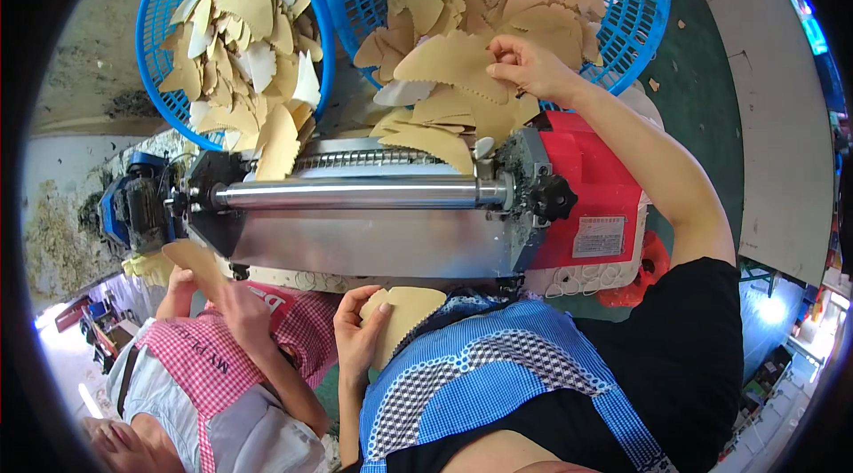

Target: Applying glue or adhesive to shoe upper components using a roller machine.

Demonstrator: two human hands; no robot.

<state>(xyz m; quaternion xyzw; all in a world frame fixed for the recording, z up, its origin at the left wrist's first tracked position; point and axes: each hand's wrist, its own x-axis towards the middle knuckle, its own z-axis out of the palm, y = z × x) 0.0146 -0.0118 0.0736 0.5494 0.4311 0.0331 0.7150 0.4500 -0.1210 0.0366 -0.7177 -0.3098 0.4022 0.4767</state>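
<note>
My left hand (357, 340) is closed on a tan, flat piece with a toothed edge (410, 309), thumb on top, close to my apron. On the far side of the roller machine, my right hand (533, 69) pinches the edge of a larger tan curved piece (453, 63), its lower rim also toothed. That piece lies over other tan pieces (435, 137) heaped at the front of the right blue basket (653, 38). What the pieces are made of I cannot tell.
A metal roller (355, 194) spans the machine, with a black knob (555, 198) and red housing (591, 171) at its right. Another blue basket (142, 47) holds tan and white pieces. At left, a co-worker in a pink checked apron (191, 349) holds a tan piece (197, 267).
</note>
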